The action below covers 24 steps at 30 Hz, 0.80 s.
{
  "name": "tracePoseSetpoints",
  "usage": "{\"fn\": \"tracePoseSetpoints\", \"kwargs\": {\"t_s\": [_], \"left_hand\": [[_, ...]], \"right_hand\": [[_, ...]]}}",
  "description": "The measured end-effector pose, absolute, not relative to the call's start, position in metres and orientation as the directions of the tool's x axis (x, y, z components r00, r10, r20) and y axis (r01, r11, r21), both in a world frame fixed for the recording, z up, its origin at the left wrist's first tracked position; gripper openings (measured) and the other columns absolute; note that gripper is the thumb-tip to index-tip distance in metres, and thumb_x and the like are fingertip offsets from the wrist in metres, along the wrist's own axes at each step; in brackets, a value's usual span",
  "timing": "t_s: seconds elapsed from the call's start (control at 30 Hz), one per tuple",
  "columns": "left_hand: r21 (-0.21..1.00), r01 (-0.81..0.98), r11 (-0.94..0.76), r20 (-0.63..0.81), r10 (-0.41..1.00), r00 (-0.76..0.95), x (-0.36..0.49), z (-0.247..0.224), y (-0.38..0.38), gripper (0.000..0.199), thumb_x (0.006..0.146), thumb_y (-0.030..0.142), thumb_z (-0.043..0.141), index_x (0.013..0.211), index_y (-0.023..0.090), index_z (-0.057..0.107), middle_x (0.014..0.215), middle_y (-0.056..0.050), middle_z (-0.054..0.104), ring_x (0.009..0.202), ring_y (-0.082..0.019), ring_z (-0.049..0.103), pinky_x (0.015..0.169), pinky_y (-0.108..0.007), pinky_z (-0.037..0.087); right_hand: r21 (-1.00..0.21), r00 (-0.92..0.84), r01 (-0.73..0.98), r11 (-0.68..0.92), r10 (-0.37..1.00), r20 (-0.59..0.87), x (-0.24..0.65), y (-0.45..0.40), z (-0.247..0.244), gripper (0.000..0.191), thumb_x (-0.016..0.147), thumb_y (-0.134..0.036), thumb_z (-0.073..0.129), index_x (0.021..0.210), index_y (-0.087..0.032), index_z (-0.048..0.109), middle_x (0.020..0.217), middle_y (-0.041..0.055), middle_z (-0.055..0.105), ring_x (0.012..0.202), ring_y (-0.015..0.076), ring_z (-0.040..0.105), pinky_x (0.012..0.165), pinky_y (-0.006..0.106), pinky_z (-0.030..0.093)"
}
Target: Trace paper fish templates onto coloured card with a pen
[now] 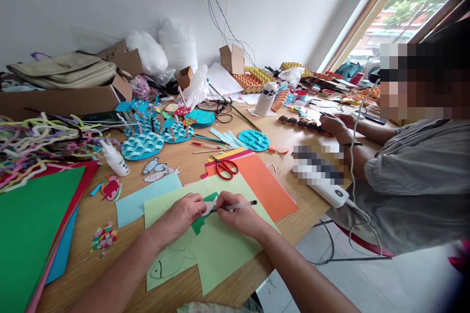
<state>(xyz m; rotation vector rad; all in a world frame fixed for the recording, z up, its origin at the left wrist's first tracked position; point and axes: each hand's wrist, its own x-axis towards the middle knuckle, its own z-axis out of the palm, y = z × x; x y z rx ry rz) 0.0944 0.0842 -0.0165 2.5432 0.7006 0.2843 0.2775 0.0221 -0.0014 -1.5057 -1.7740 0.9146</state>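
Observation:
My right hand grips a pen, its tip down by a small dark green paper piece. My left hand presses a small pale paper cutout onto that green piece with closed fingertips. Both lie on a light green sheet, which bears a drawn fish outline at its lower left. Red-handled scissors rest just beyond my hands on stacked orange paper. A light blue sheet lies left of the green one.
At left are coloured sheets, a glue bottle and pipe cleaners. Paper fish cutouts and blue wavy discs lie farther back. A co-worker sits at right, near a white power strip with trailing cables.

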Motion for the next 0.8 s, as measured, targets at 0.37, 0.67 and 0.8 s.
{"fn": "tracePoseSetpoints", "kwargs": {"t_s": [0.37,0.67,0.8], "left_hand": [[0.505,0.413,-0.758,0.082,0.518,0.851,0.0938,-0.0201,0.0835,0.017,0.085,0.011,0.045,0.080,0.019,0.059,0.077,0.000,0.050,0.076,-0.015,0.045,0.065,-0.023,0.036],[0.517,0.414,-0.750,0.079,0.523,0.849,0.0948,-0.0190,0.0842,0.019,0.087,0.016,0.043,0.081,0.019,0.061,0.075,0.000,0.049,0.075,-0.014,0.045,0.064,-0.022,0.036],[0.523,0.410,-0.747,0.084,0.524,0.847,0.0949,-0.0178,0.0832,0.020,0.087,0.017,0.042,0.085,0.020,0.061,0.077,0.000,0.050,0.077,-0.015,0.045,0.066,-0.022,0.036]], "right_hand": [[-0.814,-0.179,0.563,0.140,0.983,0.045,0.2758,0.0223,-0.0025,0.014,0.062,-0.005,0.048,0.065,-0.018,0.052,0.058,-0.0049,0.052,0.052,0.0077,0.043,0.050,0.018,0.034],[-0.806,-0.198,0.571,0.158,0.979,0.052,0.2751,0.0213,-0.0032,0.014,0.063,-0.005,0.047,0.066,-0.018,0.053,0.061,-0.0041,0.056,0.053,0.0084,0.046,0.052,0.018,0.037],[-0.792,-0.199,0.587,0.167,0.978,0.059,0.2744,0.0217,-0.0039,0.015,0.063,-0.005,0.048,0.066,-0.018,0.054,0.061,-0.0034,0.057,0.053,0.0084,0.047,0.052,0.018,0.037]]}}
